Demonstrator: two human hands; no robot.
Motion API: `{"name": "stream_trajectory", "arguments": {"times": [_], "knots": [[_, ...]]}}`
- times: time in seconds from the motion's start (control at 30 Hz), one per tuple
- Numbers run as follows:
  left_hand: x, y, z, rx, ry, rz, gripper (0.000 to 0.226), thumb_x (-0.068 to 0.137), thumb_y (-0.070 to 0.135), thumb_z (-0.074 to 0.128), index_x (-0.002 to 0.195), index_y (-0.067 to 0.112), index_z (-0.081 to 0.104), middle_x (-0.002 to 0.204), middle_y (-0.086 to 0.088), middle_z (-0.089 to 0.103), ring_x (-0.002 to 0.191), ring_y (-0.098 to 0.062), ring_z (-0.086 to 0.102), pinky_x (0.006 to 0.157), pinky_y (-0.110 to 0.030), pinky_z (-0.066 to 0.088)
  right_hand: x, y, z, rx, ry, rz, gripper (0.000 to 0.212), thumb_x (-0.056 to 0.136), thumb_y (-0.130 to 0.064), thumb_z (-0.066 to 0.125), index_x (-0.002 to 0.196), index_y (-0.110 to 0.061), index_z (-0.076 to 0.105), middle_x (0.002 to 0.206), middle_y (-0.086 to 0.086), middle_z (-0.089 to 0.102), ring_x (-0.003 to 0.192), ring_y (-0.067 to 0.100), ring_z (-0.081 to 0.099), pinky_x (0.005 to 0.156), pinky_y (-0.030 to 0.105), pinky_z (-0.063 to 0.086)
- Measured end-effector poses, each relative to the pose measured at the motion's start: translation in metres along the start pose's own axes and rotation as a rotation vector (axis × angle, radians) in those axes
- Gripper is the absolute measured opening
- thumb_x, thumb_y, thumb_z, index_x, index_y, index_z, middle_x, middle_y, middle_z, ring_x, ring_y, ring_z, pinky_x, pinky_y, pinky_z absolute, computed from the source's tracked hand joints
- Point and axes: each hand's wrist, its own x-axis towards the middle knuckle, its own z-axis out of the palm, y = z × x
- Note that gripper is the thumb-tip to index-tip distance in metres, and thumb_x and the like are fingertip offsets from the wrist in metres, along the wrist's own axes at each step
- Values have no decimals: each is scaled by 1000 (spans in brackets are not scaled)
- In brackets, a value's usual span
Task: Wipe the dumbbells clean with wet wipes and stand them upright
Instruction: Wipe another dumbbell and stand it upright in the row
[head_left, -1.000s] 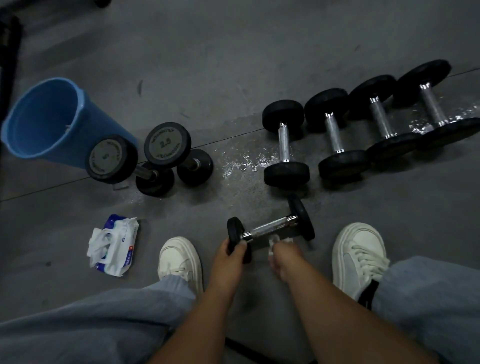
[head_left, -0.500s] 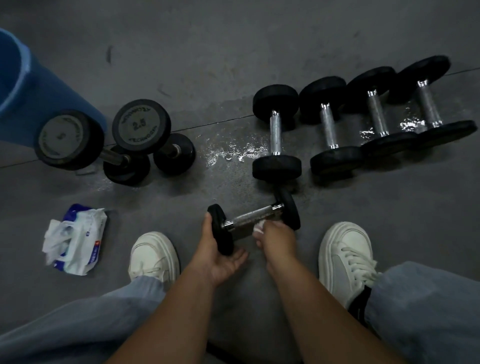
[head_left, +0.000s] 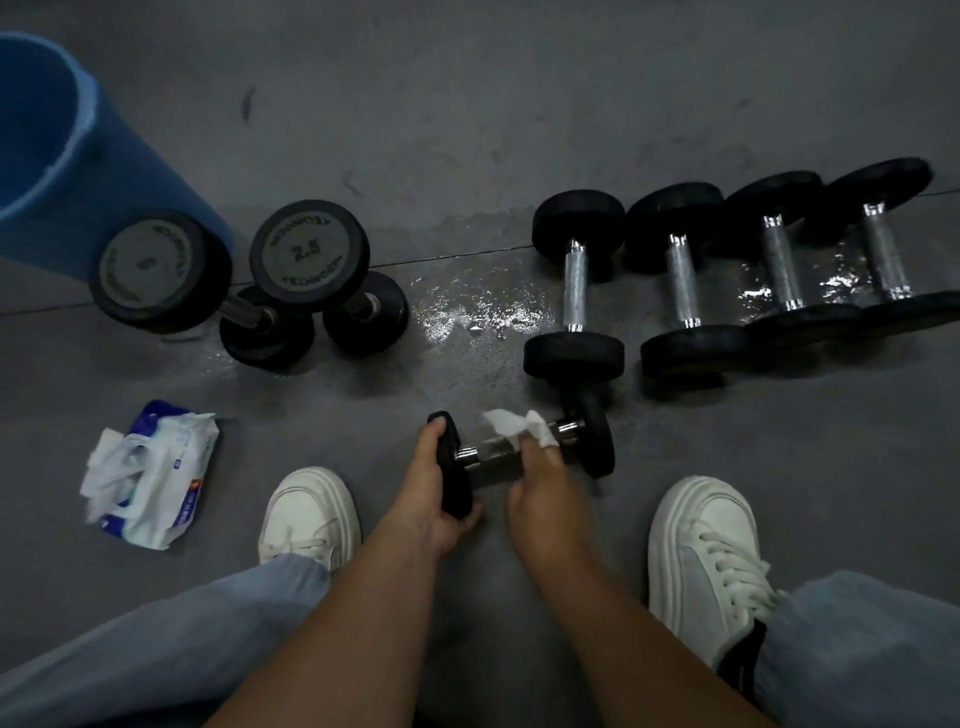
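Head view, wiping stage. The left hand (head_left: 436, 493) curls round the near black end of a small dumbbell (head_left: 485, 453), thumb on top of the rim. This grip appears meant to steady the weight and let it be turned while it is cleaned. The right hand (head_left: 540, 483) pinches a crumpled wet wipe (head_left: 514, 427) against the chrome handle, fingers closed on the cloth, so that the metal can be rubbed along its length. The small dumbbell lies roughly level between the person's white shoes (head_left: 701, 545), close in front of the body where both hands reach it easily; whether its far end touches the floor (head_left: 519, 130) cannot be told. Just beyond it, four dumbbells (head_left: 574, 283) lie on their sides in a row, on and beside a wet patch (head_left: 467, 312); these are probably still to be wiped. To the left, two dumbbells (head_left: 309, 252) stand on end side by side, just beside a blue bin (head_left: 62, 156), which suggests a separate area for finished pieces. An opened wipe pack (head_left: 150, 473) lies on the floor to the person's left, near enough to draw a fresh sheet. The task seems under way, with most pieces outstanding.
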Motion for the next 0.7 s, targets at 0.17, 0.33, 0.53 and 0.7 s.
{"name": "stream_trajectory", "arguments": {"times": [0.17, 0.33, 0.53, 0.7], "knots": [[-27, 2, 4, 84, -1, 223, 83, 62, 67, 73, 125, 15, 59, 110, -11, 70, 91, -26, 70, 68, -31, 55, 0, -9, -30, 144, 92, -9, 39, 84, -12, 52, 121, -15, 63, 129, 3, 58, 117, 20, 56, 97, 17, 37], [-84, 24, 5, 677, 244, 858, 121, 55, 51, 88, 153, 22, 23, 150, -9, 33, 134, -24, 40, 110, -30, 32, 3, -48, -75, 25, 338, 18, 36, 82, -9, 51, 118, -12, 54, 145, 7, 41, 116, 29, 50, 87, 35, 48], [-107, 10, -7, 1387, 330, 1215, 115, 54, 53, 80, 151, 31, 22, 146, -9, 21, 129, -33, 33, 106, -38, 37, -25, -43, -107, -459, 351, -135, 63, 60, -14, 76, 119, -13, 54, 126, 10, 55, 107, 30, 53, 75, 40, 51], [-110, 19, -24, 1630, 480, 885, 129, 59, 70, 71, 153, 38, -12, 159, -13, -3, 141, -40, 21, 111, -50, 33, -49, -32, -92, -578, 205, -196, 58, 55, -9, 72, 112, -15, 64, 125, 11, 59, 114, 32, 54, 81, 41, 50]]}}
